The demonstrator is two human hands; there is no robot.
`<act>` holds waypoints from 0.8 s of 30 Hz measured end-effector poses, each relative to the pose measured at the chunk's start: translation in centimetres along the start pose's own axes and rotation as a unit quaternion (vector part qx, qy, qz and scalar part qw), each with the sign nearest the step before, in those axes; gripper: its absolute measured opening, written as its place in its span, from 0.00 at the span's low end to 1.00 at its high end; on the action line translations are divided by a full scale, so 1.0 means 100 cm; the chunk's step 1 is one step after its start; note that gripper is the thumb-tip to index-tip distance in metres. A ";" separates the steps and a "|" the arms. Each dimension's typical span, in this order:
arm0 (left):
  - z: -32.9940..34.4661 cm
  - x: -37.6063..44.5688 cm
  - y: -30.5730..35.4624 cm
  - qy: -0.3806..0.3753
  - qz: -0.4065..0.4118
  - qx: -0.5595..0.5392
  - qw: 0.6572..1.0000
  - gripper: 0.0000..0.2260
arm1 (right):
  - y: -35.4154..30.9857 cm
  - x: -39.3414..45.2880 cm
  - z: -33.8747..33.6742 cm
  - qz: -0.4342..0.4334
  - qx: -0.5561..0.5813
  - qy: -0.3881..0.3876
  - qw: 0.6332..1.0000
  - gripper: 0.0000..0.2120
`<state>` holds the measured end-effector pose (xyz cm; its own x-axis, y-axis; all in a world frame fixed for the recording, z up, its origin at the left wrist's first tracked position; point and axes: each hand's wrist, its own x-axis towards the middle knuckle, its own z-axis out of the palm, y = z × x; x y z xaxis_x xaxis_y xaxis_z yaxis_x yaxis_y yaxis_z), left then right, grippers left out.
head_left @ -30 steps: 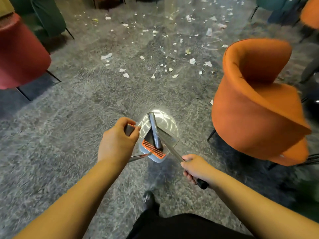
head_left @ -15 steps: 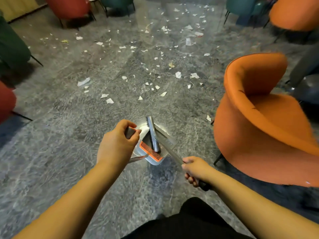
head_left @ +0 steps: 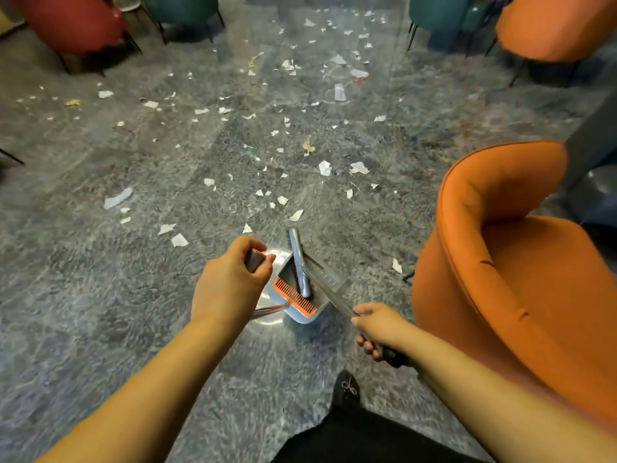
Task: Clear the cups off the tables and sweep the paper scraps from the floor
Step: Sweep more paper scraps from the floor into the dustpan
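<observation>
My left hand (head_left: 230, 282) grips the grey top end of a long handle, and a thin metal rod runs down from below the hand to the grey dustpan (head_left: 329, 284) with its orange comb strip (head_left: 293, 295). My right hand (head_left: 377, 325) grips the black end of the broom handle (head_left: 334, 295). The grey broom head (head_left: 298, 259) lies in the dustpan. White paper scraps (head_left: 324, 168) are strewn over the grey marbled floor ahead, the nearest just beyond the dustpan. No cup shows.
An orange armchair (head_left: 521, 262) stands close on my right. Red (head_left: 73, 21), teal (head_left: 187, 8) and orange (head_left: 561, 25) chairs line the far edge, with another teal chair (head_left: 434, 15). My black shoe (head_left: 347, 389) is below the hands.
The view has moved forward and tilted up, so more scrap-strewn floor and far chairs show. Both hands keep the same grips on the dustpan and broom handles.
</observation>
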<state>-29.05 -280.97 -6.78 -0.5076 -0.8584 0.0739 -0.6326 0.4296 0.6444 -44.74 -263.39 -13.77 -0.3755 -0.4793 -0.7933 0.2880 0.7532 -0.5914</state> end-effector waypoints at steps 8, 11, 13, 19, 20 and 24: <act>0.029 0.132 0.035 -0.006 0.010 -0.004 1.000 0.07 | -0.093 0.085 -0.049 0.011 0.028 0.011 0.999 0.19; 0.040 0.184 0.042 -0.020 0.022 -0.003 1.000 0.06 | -0.122 0.110 -0.062 0.008 0.038 0.024 0.999 0.19; 0.050 0.223 0.046 -0.031 0.028 -0.005 0.999 0.06 | -0.144 0.130 -0.071 0.005 0.041 0.025 0.999 0.18; 0.081 0.348 0.059 -0.069 0.057 -0.011 0.996 0.06 | -0.218 0.202 -0.098 0.031 0.084 0.060 0.994 0.18; 0.085 0.368 0.062 -0.073 0.065 -0.008 0.995 0.06 | -0.230 0.213 -0.103 0.034 0.094 0.068 0.993 0.17; 0.101 0.444 0.083 -0.088 0.096 -0.010 0.991 0.06 | -0.281 0.247 -0.131 0.039 0.127 0.079 0.988 0.18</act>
<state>-62.72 -312.68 -5.81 -0.7133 -0.6980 0.0631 -0.5038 0.5733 0.6462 -73.65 -290.42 -14.84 -0.4713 -0.3330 -0.8167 0.5250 0.6382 -0.5631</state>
